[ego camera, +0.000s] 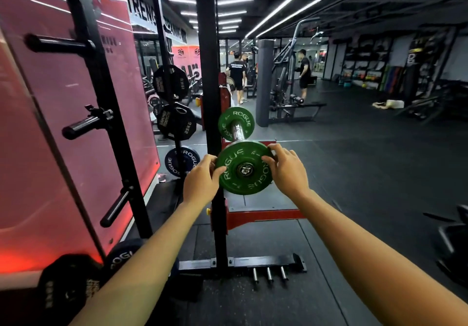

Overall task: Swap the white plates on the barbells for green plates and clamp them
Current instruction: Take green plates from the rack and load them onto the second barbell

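Two hands on one green plate

The green plate (pixel 244 168) is gripped at opposite edges by left hand (pixel 201 181) and right hand (pixel 287 171), centred on the bar (pixel 238 130) running straight away.

dim gym | ceiling strip lights (pixel 286 4) glare | edges blurred, bent

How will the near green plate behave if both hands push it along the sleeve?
The near green plate, gripped at its rim by the left hand and right hand, looks stiff and probably heavy for its size. Centred on the barbell sleeve, it should slide rather than tip.
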